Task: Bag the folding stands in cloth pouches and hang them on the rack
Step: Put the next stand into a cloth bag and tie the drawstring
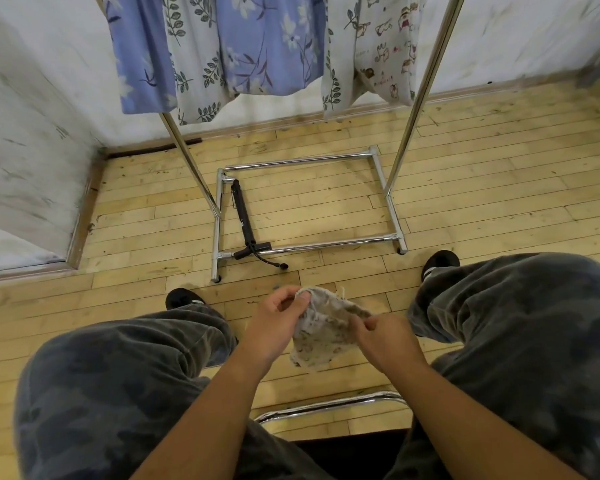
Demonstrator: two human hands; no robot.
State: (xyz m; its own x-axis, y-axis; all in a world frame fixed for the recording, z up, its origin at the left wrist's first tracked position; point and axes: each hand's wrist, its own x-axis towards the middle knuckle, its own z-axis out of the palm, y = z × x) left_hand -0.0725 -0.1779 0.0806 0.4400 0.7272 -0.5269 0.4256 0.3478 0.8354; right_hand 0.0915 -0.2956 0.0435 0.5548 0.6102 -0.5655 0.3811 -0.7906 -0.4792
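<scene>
You've got both hands pinching the cloth pouch (326, 327), left hand (278, 318) and right hand (378, 336) gripping opposite edges, probably to spread its mouth. The folding stand (244, 220) lies on the floor inside the rack (309, 199) base.

A pale yellow wooden plank floor (465, 188) fills the middle, meeting a scuffed white wall (32, 133) from nine to twelve o'clock. At six o'clock a curved chrome chair tube (326, 405) shows between grey camouflage-patterned trouser legs (118, 393), with black shoes (184, 297) just beyond the knees.
</scene>
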